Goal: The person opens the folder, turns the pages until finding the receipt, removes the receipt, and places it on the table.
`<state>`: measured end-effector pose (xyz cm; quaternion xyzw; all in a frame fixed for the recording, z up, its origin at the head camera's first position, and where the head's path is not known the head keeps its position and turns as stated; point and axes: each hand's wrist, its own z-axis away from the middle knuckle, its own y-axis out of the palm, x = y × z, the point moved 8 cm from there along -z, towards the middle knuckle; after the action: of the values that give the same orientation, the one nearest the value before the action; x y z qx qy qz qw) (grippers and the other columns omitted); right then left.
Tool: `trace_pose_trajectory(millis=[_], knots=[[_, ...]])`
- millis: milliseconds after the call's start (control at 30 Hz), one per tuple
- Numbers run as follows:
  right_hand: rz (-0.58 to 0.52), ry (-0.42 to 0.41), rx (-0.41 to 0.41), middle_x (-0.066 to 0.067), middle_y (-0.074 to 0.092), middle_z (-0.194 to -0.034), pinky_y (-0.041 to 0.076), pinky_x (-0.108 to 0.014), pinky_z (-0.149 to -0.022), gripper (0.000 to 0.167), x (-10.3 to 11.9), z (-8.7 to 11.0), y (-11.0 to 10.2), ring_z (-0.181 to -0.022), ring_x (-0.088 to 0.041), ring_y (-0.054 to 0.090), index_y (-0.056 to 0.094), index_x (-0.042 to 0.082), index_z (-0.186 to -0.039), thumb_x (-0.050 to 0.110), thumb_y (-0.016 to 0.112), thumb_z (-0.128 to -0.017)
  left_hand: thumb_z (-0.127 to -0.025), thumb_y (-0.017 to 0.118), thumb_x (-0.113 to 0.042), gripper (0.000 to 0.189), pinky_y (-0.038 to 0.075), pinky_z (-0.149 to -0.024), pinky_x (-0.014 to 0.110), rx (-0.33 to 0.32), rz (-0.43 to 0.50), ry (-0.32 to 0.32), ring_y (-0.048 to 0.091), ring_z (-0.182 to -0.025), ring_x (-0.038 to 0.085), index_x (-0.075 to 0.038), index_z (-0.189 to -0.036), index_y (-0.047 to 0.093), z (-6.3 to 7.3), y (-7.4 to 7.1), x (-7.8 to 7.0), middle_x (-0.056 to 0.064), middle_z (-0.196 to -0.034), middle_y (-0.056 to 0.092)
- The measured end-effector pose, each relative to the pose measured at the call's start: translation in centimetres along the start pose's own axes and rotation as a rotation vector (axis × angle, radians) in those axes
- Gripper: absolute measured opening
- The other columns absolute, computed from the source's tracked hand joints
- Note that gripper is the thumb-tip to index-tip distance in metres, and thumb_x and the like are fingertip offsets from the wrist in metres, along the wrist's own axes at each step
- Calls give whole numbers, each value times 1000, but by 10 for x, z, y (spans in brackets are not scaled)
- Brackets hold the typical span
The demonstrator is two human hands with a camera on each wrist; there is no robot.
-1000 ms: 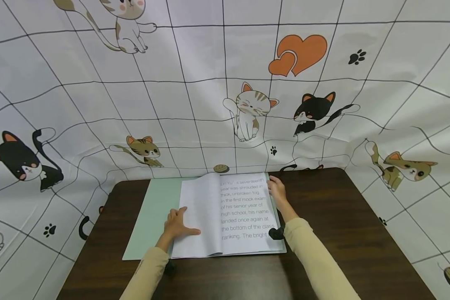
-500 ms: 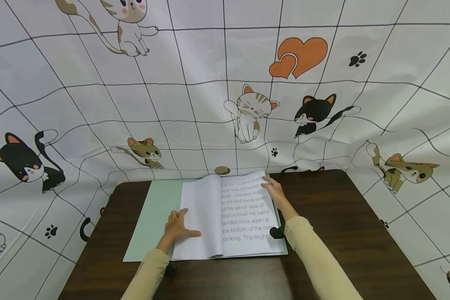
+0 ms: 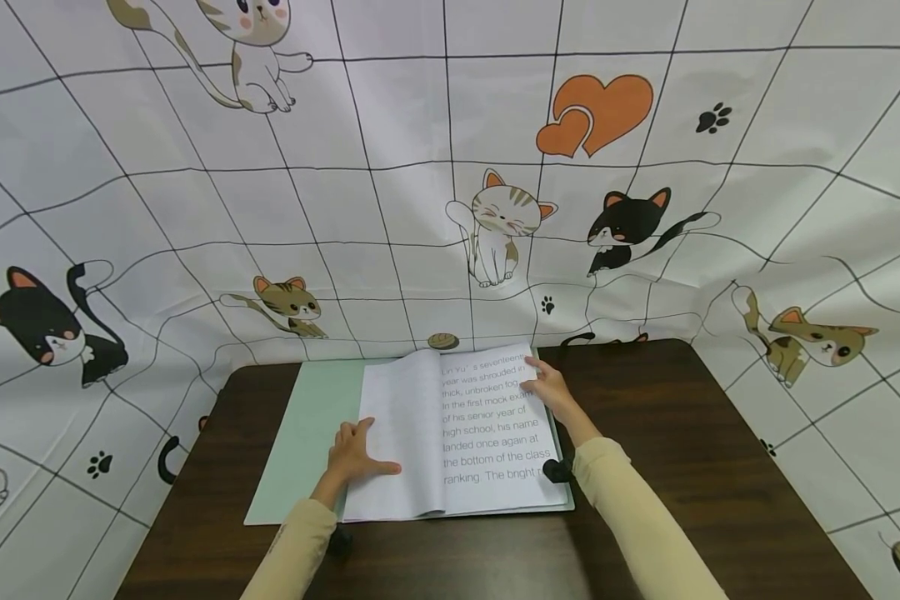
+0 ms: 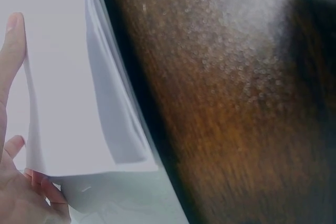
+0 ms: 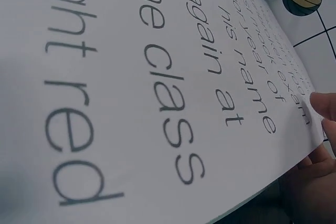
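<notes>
A book point(image 3: 483, 492) with white pages and a pale green cover point(image 3: 300, 442) lies spread on the dark table. Its left page point(image 3: 397, 492) is blank and bulges up near the spine. Large printed text covers the right page point(image 3: 487, 433). My left hand point(image 3: 352, 450) rests at the left page's outer edge, thumb stretched across the paper and fingers spread. At the right page's upper outer edge, my right hand point(image 3: 553, 387) pinches the page; in the right wrist view the thumb point(image 5: 323, 103) is on top and other fingers are partly hidden behind the paper.
The dark wooden table point(image 3: 682, 467) extends around the book on both sides and in front. A white grid-patterned sheet point(image 3: 405, 208) with cartoon cats hangs behind and beside it. A dark wrist device point(image 3: 557, 471) sits by the right sleeve, over the page's lower right part.
My right hand has moved from the book's right edge inward onto the page's upper outer edge, and now pinches it. The left hand stays in place.
</notes>
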<state>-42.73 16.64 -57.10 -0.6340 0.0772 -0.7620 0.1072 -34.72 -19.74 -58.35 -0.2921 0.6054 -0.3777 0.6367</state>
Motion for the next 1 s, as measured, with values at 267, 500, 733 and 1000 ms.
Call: trace_pose_trajectory(millis=[267, 500, 733, 1000], knots=[[-38, -7, 36, -28, 63, -119, 54, -23, -65, 67, -1, 6, 1, -73, -10, 66, 36, 8, -150, -4, 58, -88, -59, 91, -40, 108, 30, -71, 33, -11, 15, 8, 38, -94, 27, 0, -145, 39, -1, 3, 1, 19, -111, 40], [-45, -18, 49, -26, 64, -114, 56, -24, -65, 67, -1, 14, 2, -73, -11, 68, 37, 7, -149, -3, 60, -87, -59, 91, -40, 108, 30, -71, 33, -19, 22, 15, 38, -94, 29, 1, -144, 39, -1, 2, 1, 20, -111, 40], [-86, -16, 74, -25, 64, -116, 57, -25, -66, 67, -1, 23, 2, -75, -12, 70, 36, 6, -150, -2, 60, -87, -59, 92, -38, 108, 32, -73, 34, -23, 28, 17, 39, -96, 29, 2, -144, 39, 1, 2, -1, 21, -113, 41], [-119, -57, 126, -29, 63, -120, 59, -28, -68, 67, 3, 38, 7, -82, -19, 73, 33, 4, -150, -2, 59, -89, -59, 92, -38, 108, 34, -73, 35, -32, 25, 19, 41, -97, 30, 2, -144, 39, 2, 1, 1, 22, -115, 42]])
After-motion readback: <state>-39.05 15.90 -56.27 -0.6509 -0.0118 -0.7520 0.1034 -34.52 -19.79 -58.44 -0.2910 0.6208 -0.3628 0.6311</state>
